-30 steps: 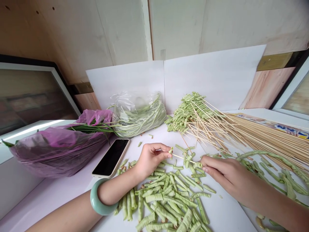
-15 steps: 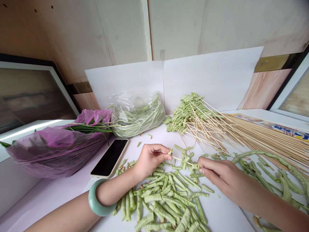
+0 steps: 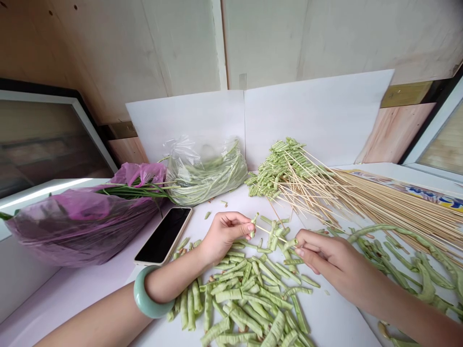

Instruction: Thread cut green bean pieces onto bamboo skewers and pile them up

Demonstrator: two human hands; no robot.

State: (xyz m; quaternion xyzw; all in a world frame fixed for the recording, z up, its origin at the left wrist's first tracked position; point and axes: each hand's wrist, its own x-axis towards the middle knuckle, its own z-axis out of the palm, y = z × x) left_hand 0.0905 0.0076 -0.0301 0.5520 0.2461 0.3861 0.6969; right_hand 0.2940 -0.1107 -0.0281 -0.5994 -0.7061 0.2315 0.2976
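Left-hand fingers (image 3: 243,231) are pinched shut on a bamboo skewer (image 3: 271,233) lying nearly level, left to right, and its right tip sits just beside a cut green bean piece (image 3: 290,244) that the right-hand fingertips (image 3: 297,243) are closed on, so right's the nearer hand there.

**No legible text anywhere.**
Printed wrapper (image 3: 430,196) beyond the bamboo skewers (image 3: 383,202) shows coloured lettering, too blurred and cut off to read.
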